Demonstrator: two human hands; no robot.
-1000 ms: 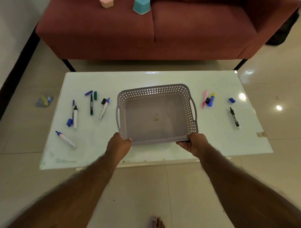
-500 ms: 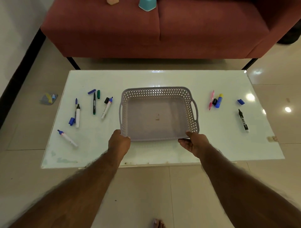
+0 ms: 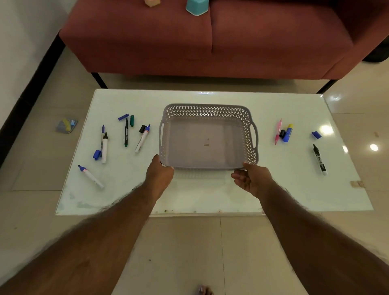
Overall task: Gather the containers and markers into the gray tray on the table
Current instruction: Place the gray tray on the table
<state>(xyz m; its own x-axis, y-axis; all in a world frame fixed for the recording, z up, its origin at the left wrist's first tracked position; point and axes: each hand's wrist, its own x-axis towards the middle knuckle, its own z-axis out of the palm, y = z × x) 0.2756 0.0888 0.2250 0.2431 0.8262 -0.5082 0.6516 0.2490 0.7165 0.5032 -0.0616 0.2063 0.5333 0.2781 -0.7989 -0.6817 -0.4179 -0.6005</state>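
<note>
Left hand [image 3: 159,176] fingers curled on the near-left corner of the gray tray [image 3: 208,167]; they wrap under the rim, so I can't see how tightly they close. Right hand [image 3: 250,179] has its thumb on the near-right corner, other fingers loosely curled below the rim and partly open. Looks more like steadying than carrying. My read: I'm squaring the tray mid-worktop [image 3: 189,193] so both marker groups are within reach.

Both forearms run straight out from the bottom of frame, roughly symmetric, wrists low over the near edge.

Tray sits centred on the worktop, empty apart from a small speck on the floor of it. Markers [image 3: 140,139] and loose caps scattered to its left; pink marker [image 3: 278,131], blue-yellow one [image 3: 288,133], black marker [image 3: 319,159] to the right. None in the tray yet.

Containers: teal container [image 3: 197,7] and a pale one [image 3: 152,2] are on the red sofa [image 3: 210,42] beyond, well apart from the tray.
</note>
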